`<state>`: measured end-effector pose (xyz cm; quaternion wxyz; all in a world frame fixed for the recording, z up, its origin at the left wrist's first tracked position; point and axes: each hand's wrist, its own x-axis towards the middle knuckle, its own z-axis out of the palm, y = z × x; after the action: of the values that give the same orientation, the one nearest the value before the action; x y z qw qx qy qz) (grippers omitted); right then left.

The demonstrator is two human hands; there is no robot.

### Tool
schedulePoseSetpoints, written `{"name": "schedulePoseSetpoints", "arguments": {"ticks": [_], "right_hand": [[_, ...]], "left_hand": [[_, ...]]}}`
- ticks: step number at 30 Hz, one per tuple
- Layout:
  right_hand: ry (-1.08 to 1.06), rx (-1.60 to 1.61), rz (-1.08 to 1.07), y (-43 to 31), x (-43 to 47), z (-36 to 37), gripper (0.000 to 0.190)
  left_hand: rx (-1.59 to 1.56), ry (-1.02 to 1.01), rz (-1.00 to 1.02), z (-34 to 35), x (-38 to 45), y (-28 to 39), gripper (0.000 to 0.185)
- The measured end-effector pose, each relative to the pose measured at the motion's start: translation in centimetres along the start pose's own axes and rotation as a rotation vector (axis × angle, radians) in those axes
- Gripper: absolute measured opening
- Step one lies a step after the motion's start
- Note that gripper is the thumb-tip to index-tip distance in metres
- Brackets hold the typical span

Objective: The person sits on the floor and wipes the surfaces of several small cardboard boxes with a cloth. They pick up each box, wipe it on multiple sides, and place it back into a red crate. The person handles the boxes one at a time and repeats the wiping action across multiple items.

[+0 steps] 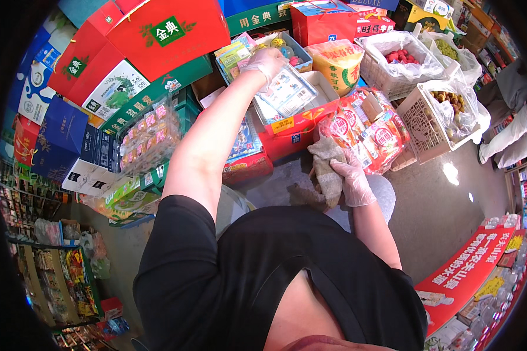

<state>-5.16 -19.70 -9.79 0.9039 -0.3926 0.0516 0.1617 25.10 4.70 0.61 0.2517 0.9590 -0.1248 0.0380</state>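
Note:
My left hand (265,66), in a clear thin glove, reaches forward over stacked printed booklets (287,94). Its fingers are at the edge of a small open box (305,59) of colourful round items; whether they grip anything is not clear. The booklets lie in an open red carton (290,142), with more booklets (244,142) to its left. Nearer my body on the right, my right hand (355,180), also in a clear glove, is closed on a dirty grey-beige cloth (327,169). Beside that hand sits a plastic-wrapped bundle of red-and-white packets (369,127).
White plastic baskets (426,127) of fruit stand at the right, near a printed yellow-topped bag (337,66). Large red gift boxes (167,35) and clear trays of wrapped snacks (145,140) crowd the left. Bottled drinks stand by a red banner (465,272) at the lower right.

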Motion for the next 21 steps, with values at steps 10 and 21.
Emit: {"name": "schedulePoseSetpoints", "arguments": {"ticks": [10, 21], "right_hand": [[0.001, 0.037, 0.051, 0.5, 0.8, -0.9, 0.049], [0.022, -0.039, -0.020, 0.5, 0.5, -0.4, 0.043]], "left_hand": [[0.001, -0.008, -0.022, -0.2, 0.2, -2.1, 0.038], [0.019, -0.055, 0.047, -1.5, 0.7, -1.8, 0.032]]}}
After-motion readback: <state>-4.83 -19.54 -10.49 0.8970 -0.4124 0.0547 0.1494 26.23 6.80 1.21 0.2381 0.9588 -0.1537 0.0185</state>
